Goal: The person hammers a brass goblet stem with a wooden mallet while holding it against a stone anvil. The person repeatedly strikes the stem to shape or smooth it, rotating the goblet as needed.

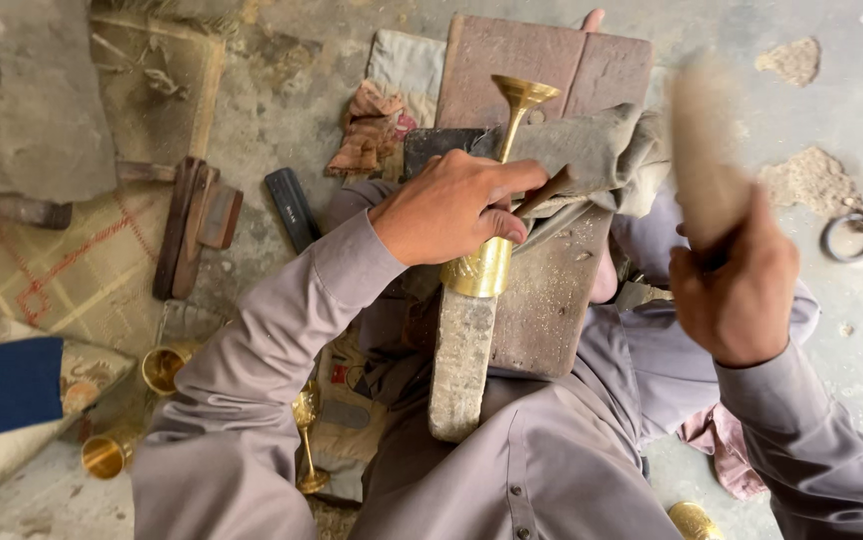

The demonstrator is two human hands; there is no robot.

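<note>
Grey-sleeved right hand (737, 285) grips a blurred mallet (704, 150), raised right of the brass goblet (497, 190). Left hand (452, 205) is closed around a chisel (544, 190) against the goblet's stem, over a block (462, 365).

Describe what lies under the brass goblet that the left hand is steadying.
The brass goblet rests across a long worn block and a dusty wooden board on the lap. The left hand covers its middle; what is beneath the board cannot be seen.
</note>
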